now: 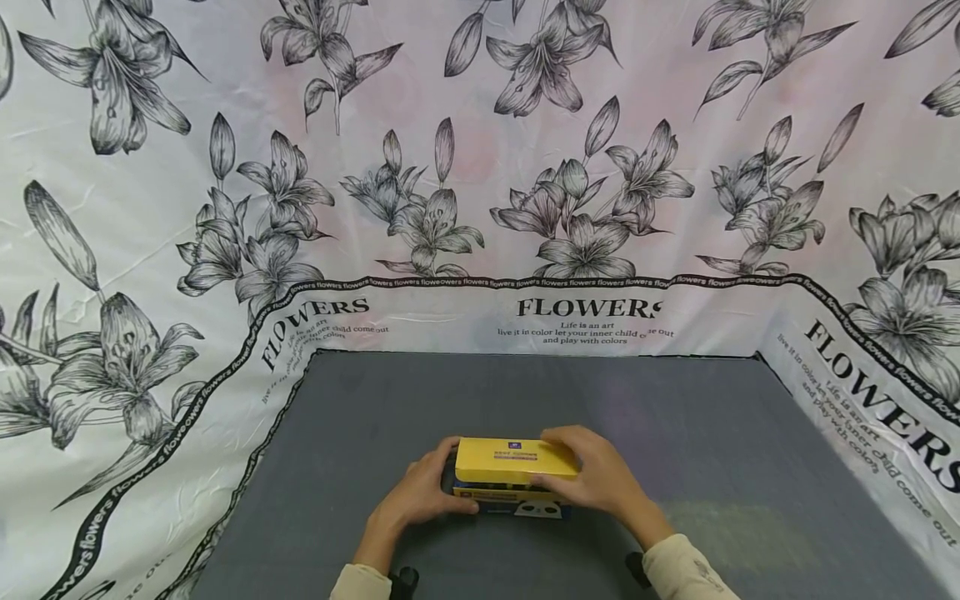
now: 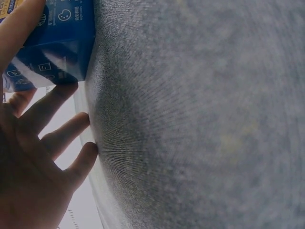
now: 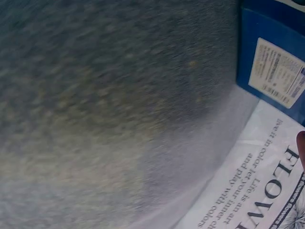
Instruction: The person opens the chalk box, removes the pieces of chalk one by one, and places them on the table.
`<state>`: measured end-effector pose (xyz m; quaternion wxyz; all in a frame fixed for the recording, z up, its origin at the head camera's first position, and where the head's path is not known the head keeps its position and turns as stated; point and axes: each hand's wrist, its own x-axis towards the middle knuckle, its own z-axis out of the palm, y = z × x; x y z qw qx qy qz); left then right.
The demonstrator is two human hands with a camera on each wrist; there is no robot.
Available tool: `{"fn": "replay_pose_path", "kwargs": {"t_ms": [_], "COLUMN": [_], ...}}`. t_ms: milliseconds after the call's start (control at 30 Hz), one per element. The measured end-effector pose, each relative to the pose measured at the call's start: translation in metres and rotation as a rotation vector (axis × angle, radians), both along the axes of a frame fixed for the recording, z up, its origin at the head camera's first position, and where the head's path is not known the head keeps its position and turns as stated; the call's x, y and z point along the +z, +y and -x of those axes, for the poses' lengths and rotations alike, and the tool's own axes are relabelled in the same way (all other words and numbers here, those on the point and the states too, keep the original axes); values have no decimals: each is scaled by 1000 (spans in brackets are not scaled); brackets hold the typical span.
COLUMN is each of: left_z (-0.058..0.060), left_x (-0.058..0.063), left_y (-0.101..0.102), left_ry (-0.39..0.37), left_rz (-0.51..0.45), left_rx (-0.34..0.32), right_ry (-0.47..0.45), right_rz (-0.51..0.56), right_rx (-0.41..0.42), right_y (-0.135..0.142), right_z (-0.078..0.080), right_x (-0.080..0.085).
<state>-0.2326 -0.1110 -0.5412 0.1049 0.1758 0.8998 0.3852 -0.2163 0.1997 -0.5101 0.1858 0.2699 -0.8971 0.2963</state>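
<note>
A box with dark blue sides and a panda picture lies on the grey table in front of me. Its yellow top has small print, with a dark band beneath its front edge. At the left end my left hand grips the box, thumb on the front side. My right hand holds the yellow top by its right end, thumb in front and fingers behind. The left wrist view has the blue box between thumb and fingers. A white printed label marks the box's end in the right wrist view.
The grey tabletop spreads around the box. Behind it and along both sides hangs white cloth printed with lilies and the word FLOWERS. Both forearms wear cream sleeves, with dark straps at the wrists.
</note>
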Motion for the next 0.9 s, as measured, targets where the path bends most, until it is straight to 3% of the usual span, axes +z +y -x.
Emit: {"fn": "replay_pose_path", "kwargs": {"t_ms": [367,633,900], "left_z": [-1,-1,-2], "left_x": [0,-3,-3], "left_y": [1,1,0], "left_ry": [9,55,46], "left_rz": [-6,-56,-73], "left_rx": [15,-13,-7], "right_ry": [-54,-2,17], "right_rz": [73,149,217], "right_rx": [-84,-134,-149], "right_y": [6,7,8], "right_z": [-6,-9,-11], "right_x": [-12,-22,-28]}}
